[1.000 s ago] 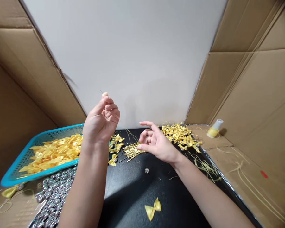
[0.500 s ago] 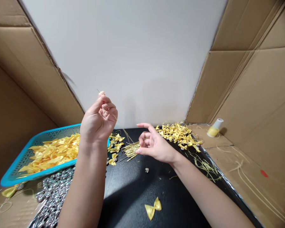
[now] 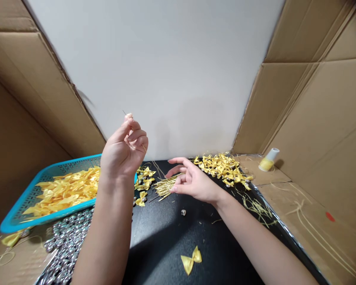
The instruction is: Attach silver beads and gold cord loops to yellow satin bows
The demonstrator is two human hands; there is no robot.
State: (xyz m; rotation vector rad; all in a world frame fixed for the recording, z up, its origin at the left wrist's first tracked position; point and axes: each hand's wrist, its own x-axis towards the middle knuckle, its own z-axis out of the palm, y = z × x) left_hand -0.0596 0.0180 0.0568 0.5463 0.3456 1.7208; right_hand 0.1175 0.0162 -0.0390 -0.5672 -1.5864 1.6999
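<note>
Raised in front of the white wall, my left hand (image 3: pixel 125 144) pinches a thin needle (image 3: pixel 124 113) with its tip sticking up past the fingertips. Fine thread hangs down from this hand toward the black surface. My right hand (image 3: pixel 192 180) is lower, with fingers apart and curved, over the right end of a bundle of gold twist ties (image 3: pixel 165 187). Nothing shows between its fingers. Nearer to me on the black surface lie one small silver bell (image 3: pixel 183 212) and a single yellow bow (image 3: pixel 191 260).
A blue basket (image 3: pixel 20 209) of yellow bows stands left, beside many silver bells (image 3: pixel 68 237). Bows with bells form a small pile (image 3: pixel 144 179) and a larger pile (image 3: pixel 222 168). A thread spool (image 3: pixel 268 160) stands right, near loose cut threads (image 3: pixel 258 209). Cardboard walls flank both sides.
My left hand has shifted slightly to the right with the needle. The fingers of my right hand have opened wider, and the hand has moved slightly left and down.
</note>
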